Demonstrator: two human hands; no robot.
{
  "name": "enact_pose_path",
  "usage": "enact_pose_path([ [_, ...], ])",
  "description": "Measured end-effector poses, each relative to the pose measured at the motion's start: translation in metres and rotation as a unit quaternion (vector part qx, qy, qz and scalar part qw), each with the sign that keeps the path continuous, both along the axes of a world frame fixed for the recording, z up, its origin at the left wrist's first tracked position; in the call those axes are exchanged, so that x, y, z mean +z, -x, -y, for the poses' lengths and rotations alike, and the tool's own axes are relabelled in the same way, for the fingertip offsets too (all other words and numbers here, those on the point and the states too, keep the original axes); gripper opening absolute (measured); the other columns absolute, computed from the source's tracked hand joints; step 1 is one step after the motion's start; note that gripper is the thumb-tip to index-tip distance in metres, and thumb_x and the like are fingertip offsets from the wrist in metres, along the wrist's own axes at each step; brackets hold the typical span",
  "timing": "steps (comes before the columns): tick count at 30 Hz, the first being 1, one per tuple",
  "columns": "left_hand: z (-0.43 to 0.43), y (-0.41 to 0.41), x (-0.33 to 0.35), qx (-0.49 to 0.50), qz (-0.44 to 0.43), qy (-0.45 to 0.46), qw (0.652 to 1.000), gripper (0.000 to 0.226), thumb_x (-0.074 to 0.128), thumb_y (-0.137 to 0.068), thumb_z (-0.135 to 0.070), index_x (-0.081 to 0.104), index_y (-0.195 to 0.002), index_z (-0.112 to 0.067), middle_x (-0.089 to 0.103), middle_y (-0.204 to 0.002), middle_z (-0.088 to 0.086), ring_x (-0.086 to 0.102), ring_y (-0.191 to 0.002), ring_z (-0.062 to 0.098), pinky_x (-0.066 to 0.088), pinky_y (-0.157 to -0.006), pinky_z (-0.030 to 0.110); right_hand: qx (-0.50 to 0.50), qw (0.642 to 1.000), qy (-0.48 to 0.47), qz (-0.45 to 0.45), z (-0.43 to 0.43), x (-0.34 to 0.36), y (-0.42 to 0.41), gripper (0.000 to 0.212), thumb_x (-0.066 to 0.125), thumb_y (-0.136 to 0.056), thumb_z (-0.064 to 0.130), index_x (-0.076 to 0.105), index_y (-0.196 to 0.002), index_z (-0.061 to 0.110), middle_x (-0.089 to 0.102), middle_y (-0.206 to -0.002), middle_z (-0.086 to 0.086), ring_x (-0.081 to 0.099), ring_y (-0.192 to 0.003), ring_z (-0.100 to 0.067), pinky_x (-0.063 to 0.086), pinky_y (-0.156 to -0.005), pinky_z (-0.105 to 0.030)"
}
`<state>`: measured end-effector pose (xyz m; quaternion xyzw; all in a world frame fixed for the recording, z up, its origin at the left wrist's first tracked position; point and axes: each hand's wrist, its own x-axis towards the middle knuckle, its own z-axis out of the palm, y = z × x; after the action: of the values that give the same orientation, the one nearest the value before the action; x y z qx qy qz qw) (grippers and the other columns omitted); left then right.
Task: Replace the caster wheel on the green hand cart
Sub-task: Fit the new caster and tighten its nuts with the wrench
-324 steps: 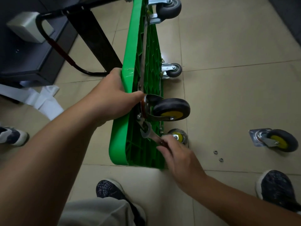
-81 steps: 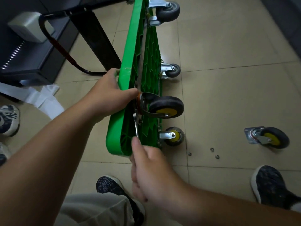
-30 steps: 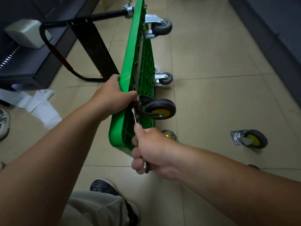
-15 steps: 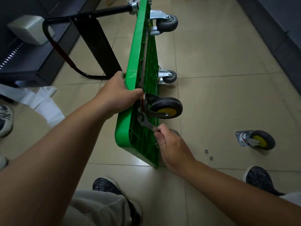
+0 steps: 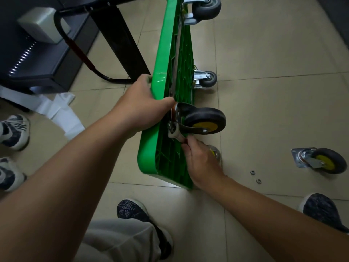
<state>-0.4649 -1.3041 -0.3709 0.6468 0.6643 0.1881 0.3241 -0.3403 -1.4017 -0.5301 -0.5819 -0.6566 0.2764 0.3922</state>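
At centre frame, the right hand [image 5: 200, 159] pinches the wrench [image 5: 174, 132], which slants up-left from it to the base of the mounted wheel [image 5: 204, 121]. Just above, the left hand [image 5: 139, 108] grips the edge of the cart [image 5: 149, 148], nearer that wheel. The cart stands on its side on tiles [image 5: 264, 53]; a loose wheel [image 5: 324, 161] lies at right.

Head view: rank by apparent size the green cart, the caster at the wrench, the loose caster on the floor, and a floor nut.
1. green cart
2-3. mounted caster and loose caster: look alike, at different distances, so unranked
4. nut
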Motion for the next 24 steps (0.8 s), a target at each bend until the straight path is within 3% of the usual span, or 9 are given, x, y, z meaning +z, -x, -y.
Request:
enact_pose_path([
  [3,0.001,0.001,0.001,0.002,-0.001,0.0,1.0,0.06,0.076,-0.082,-0.035,0.05,-0.135,-0.025,0.067,-0.1,-0.006,0.071,-0.084,0.016,0.061,-0.081,0.046,0.001,0.999,-0.008,0.032,-0.002,0.002,0.002,0.042,0.03,-0.103,0.039,0.056,-0.108,0.007,0.065,-0.08,-0.015,0.059,-0.069,-0.034,0.036,-0.058,-0.032],
  [6,0.001,0.003,0.002,0.007,-0.002,0.005,1.0,0.059,0.076,-0.083,-0.034,0.05,-0.136,-0.026,0.067,-0.102,-0.004,0.072,-0.086,0.019,0.061,-0.083,0.048,0.024,0.998,0.052,-0.013,0.005,0.01,0.011,0.037,0.023,-0.102,0.049,0.047,-0.108,0.022,0.064,-0.077,-0.007,0.06,-0.066,-0.029,0.048,-0.055,-0.041],
  [10,-0.001,0.005,0.002,0.007,0.003,0.002,1.0,0.047,0.076,-0.086,-0.03,0.047,-0.124,-0.03,0.065,-0.095,-0.007,0.07,-0.081,0.015,0.058,-0.071,0.035,0.028,0.989,0.125,-0.072,0.016,0.022,0.019,0.054,0.007,-0.092,0.073,0.044,-0.105,0.036,0.065,-0.081,0.001,0.063,-0.074,-0.019,0.054,-0.065,-0.047],
  [14,-0.001,0.004,0.0,0.011,0.02,-0.004,1.0,0.045,0.077,-0.086,-0.028,0.047,-0.119,-0.032,0.065,-0.09,-0.009,0.07,-0.075,0.011,0.054,-0.064,0.03,0.046,0.981,0.171,-0.082,0.02,0.038,0.011,0.043,0.018,-0.101,0.061,0.049,-0.103,0.031,0.064,-0.082,0.001,0.062,-0.078,-0.017,0.054,-0.072,-0.048],
  [18,-0.001,0.006,0.001,0.023,0.034,-0.005,0.999,0.048,0.079,-0.085,-0.026,0.049,-0.121,-0.033,0.066,-0.091,-0.009,0.071,-0.075,0.01,0.055,-0.063,0.03,0.072,0.966,0.224,-0.107,0.03,0.069,0.012,0.051,0.022,-0.104,0.054,0.054,-0.095,0.015,0.063,-0.08,-0.01,0.062,-0.076,-0.028,0.053,-0.075,-0.05],
  [20,0.0,0.007,0.001,0.024,0.042,-0.001,0.999,0.049,0.079,-0.084,-0.025,0.051,-0.124,-0.03,0.068,-0.091,-0.007,0.072,-0.076,0.013,0.057,-0.066,0.032,0.072,0.94,0.287,-0.169,0.037,0.093,0.017,0.055,0.022,-0.104,0.056,0.051,-0.089,0.011,0.055,-0.067,-0.01,0.06,-0.062,-0.031,0.052,-0.063,-0.044],
  [22,0.0,0.007,0.001,0.02,0.042,-0.002,0.999,0.051,0.079,-0.084,-0.024,0.053,-0.127,-0.027,0.069,-0.093,-0.005,0.072,-0.079,0.015,0.058,-0.07,0.034,0.069,0.879,0.372,-0.292,0.036,0.114,0.022,0.051,0.023,-0.104,0.057,0.043,-0.085,0.014,0.042,-0.05,0.0,0.047,-0.04,-0.019,0.041,-0.047,-0.029],
  [24,0.002,0.005,0.002,0.021,0.045,-0.005,0.999,0.053,0.078,-0.085,-0.024,0.052,-0.131,-0.026,0.067,-0.093,-0.005,0.071,-0.081,0.015,0.058,-0.072,0.033,0.103,0.849,0.397,-0.332,0.038,0.131,0.018,0.046,0.022,-0.105,0.057,0.037,-0.083,0.019,0.033,-0.042,0.007,0.035,-0.032,-0.012,0.032,-0.041,-0.016],
])
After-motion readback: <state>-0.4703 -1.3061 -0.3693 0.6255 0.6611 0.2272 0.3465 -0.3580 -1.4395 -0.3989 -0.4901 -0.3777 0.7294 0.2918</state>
